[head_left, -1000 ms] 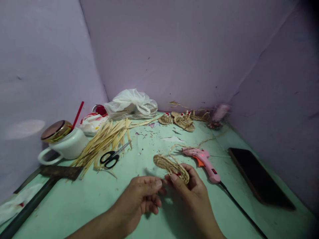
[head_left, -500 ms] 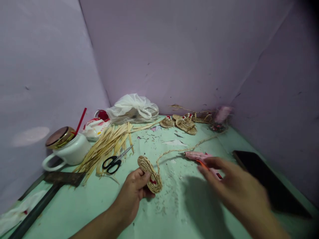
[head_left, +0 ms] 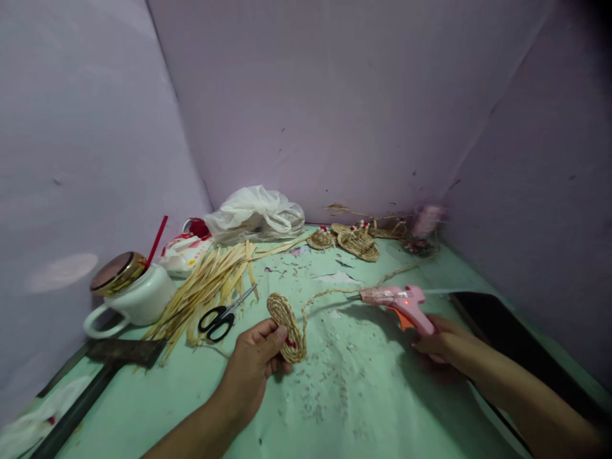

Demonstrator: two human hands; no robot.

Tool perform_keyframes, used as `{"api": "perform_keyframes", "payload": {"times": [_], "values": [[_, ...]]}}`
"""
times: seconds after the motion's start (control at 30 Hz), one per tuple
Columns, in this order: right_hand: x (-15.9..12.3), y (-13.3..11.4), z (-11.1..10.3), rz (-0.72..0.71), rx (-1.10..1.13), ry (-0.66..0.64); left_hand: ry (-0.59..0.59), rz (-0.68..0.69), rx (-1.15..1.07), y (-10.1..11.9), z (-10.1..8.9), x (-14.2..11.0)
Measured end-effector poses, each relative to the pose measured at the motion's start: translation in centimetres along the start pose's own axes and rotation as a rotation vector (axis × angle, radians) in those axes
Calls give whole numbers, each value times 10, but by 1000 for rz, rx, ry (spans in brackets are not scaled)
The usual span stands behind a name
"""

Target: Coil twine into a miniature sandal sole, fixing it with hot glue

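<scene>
My left hand [head_left: 253,366] is closed on a small oval coil of braided straw rope [head_left: 287,317], held on edge just above the green table [head_left: 344,408]. A loose tail of the rope [head_left: 329,292] runs from the coil toward the back right. My right hand [head_left: 437,344] grips the handle of a pink hot glue gun [head_left: 399,303], lifted off the table. Its nozzle points left toward the coil, a short gap away.
Black scissors [head_left: 220,315] lie beside a pile of straw strips [head_left: 208,284]. A white mug with a gold lid [head_left: 129,290], a hammer [head_left: 102,370], a plastic bag [head_left: 255,213], finished woven pieces [head_left: 356,241] and a dark phone [head_left: 507,331] surround the work spot.
My right hand let go of the coil, reached right and picked up the glue gun. My left hand took the coil and shifted it left.
</scene>
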State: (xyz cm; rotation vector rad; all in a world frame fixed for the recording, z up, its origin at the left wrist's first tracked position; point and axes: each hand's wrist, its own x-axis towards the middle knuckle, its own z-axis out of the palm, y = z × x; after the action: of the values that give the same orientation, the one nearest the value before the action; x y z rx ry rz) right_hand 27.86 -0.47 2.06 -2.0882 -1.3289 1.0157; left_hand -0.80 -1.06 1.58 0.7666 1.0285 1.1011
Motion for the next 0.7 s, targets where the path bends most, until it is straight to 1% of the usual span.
{"api": "perform_keyframes", "payload": {"times": [0.1, 0.17, 0.27, 0.33, 0.37, 0.5, 0.7], "values": [[-14, -7, -5, -123, 201, -45, 49, 7, 3, 3, -3, 5], [-24, -16, -10, -231, 288, -127, 49, 10, 13, 5, -5, 7], [-37, -32, -13, -362, 315, -302, 36, 11, 31, 6, -5, 7], [-43, -40, -11, -435, 333, -354, 23, 16, 51, 5, -4, 7], [-46, -43, -9, -462, 344, -350, 15, 20, 61, 5, -4, 6], [-55, -48, 0, -518, 312, -246, -12, 36, 97, 4, -4, 6], [-55, -44, 10, -603, 239, -170, -18, 46, 120, 4, -4, 5]]}}
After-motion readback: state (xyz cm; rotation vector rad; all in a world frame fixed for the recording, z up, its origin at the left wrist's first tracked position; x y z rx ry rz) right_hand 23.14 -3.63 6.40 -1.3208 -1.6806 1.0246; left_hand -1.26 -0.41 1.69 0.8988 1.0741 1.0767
